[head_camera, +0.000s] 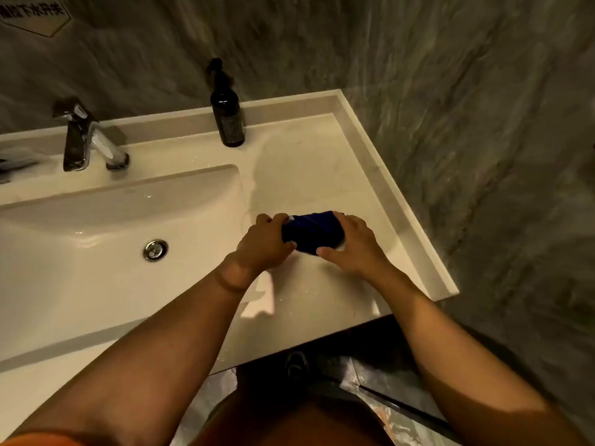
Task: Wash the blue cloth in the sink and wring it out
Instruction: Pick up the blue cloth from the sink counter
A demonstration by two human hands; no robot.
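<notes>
The blue cloth is bunched into a short dark roll over the countertop, just right of the sink basin. My left hand grips its left end and my right hand grips its right end, so only the middle of the cloth shows. Something small and white peeks out under my right fingers. The basin is white with a chrome drain plug at its bottom. No water runs from the chrome faucet behind it.
A dark pump bottle stands at the back of the white countertop. The counter has a raised rim and ends at the right beside a grey marble wall. A dark object lies at the far left edge.
</notes>
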